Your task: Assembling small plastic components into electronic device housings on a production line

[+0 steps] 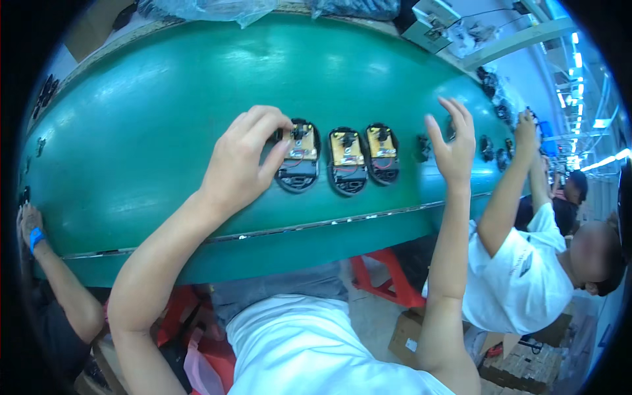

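Note:
Three opened computer mice lie in a row on the green belt, their tan circuit boards, black wheels and thin wires exposed. At the leftmost mouse (300,172), my left hand (242,148) has its bent fingers and thumb closed about the upper left edge; the contact is partly hidden. The middle mouse (347,161) and the right mouse (383,155) lie untouched by either hand. My right hand (453,141) is raised to the right of the row, fingers apart, holding nothing. Beside it a dark mouse part (424,147) rests on the belt.
Several more dark mice (487,147) lie farther right, near a co-worker's hands (526,131). Another person's hand with a blue wristband (31,227) is at the far left edge. Clear plastic bags (210,9) and a white device (428,25) stand along the far side.

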A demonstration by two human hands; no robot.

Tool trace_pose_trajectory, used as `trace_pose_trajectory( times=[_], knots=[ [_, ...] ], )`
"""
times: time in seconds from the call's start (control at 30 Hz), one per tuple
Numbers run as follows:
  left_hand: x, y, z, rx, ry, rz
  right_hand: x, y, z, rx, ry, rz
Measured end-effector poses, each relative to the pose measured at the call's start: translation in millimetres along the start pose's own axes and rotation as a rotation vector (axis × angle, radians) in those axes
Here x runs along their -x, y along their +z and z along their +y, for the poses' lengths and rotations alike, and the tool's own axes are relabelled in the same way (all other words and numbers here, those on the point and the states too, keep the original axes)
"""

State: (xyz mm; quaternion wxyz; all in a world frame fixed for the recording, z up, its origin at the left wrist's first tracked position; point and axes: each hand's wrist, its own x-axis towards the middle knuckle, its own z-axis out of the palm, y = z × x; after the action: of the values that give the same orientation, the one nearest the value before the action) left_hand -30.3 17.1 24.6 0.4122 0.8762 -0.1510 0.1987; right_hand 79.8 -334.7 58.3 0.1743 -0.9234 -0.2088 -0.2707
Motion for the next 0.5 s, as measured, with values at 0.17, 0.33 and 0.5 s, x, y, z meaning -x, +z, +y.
trace_pose_trajectory(
  times=[0.17, 0.33, 0.5],
  knots=[
    [-2, 2, 3, 0.035, -0.013, -0.044, 44, -22, 57, 0.085, 0.185, 0.014],
    [0, 1, 1, -0.011, 0.045, -0.024, 43, 1, -2, 0.018, 0.101, -0.139],
    [2, -5, 4, 0.051, -0.007, -0.038, -1, 25, 3, -0.152, 0.098, -0.095]
  ],
)
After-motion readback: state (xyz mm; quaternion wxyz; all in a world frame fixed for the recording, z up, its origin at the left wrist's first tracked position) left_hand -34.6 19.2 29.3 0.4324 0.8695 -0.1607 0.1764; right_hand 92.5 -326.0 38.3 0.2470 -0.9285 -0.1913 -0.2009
